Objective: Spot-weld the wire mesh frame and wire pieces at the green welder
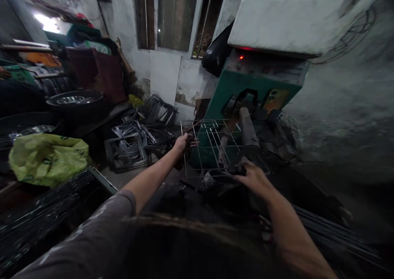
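A wire rack (212, 147) of thin metal rods is held out before me at the green machine (212, 110). My left hand (184, 142) grips its left side, the thumb over the wire and the fingers reaching behind. At the near right part of the rack, my right hand (253, 178) is closed on the near edge; dark shadow hides part of its fingers. Just beyond the rack, a thick cylindrical arm (248, 129) juts from the machine toward me. The rack's right end is dim against it.
Wire frames (129, 147) lie heaped on the floor at left. Nearby are a yellow-green sack (49, 160) and a black basin (76, 100). Long metal rods (335, 234) lie at lower right. A phone (275, 99) rests against the machine, below a pale block (283, 20).
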The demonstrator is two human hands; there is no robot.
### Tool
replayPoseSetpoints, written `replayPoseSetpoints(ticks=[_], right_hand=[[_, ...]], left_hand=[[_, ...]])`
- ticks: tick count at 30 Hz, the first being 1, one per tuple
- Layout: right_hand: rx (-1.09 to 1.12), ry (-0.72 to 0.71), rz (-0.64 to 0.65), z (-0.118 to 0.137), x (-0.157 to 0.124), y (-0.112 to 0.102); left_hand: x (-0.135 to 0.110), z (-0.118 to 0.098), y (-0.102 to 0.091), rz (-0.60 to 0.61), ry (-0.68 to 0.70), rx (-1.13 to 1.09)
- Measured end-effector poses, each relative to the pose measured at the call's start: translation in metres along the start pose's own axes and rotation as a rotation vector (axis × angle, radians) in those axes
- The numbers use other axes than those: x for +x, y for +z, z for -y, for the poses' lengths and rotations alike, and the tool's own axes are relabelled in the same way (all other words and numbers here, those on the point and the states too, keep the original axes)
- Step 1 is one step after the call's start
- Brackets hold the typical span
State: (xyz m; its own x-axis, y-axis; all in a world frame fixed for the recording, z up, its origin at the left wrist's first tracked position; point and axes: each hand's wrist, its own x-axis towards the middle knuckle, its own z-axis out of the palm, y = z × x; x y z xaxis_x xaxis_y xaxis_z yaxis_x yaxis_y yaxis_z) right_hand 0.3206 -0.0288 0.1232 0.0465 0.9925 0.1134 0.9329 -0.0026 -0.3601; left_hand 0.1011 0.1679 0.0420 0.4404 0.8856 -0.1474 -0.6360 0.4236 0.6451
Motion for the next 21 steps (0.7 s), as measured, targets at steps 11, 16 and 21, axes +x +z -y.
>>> replayPoseSetpoints(ticks=[11, 16, 21], right_hand=[[0.241, 0.005, -0.038, -0.001, 0.012, 0.006], [0.201, 0.094, -0.021, -0.003, 0.017, 0.008], [0.178, 0.081, 0.033, -0.006, 0.02, 0.008]], left_hand=[[0.008, -0.004, 0.001, -0.028, 0.005, 0.047], [0.012, -0.004, 0.003, -0.049, 0.016, 0.068], [0.009, -0.005, 0.003, -0.074, 0.011, 0.13]])
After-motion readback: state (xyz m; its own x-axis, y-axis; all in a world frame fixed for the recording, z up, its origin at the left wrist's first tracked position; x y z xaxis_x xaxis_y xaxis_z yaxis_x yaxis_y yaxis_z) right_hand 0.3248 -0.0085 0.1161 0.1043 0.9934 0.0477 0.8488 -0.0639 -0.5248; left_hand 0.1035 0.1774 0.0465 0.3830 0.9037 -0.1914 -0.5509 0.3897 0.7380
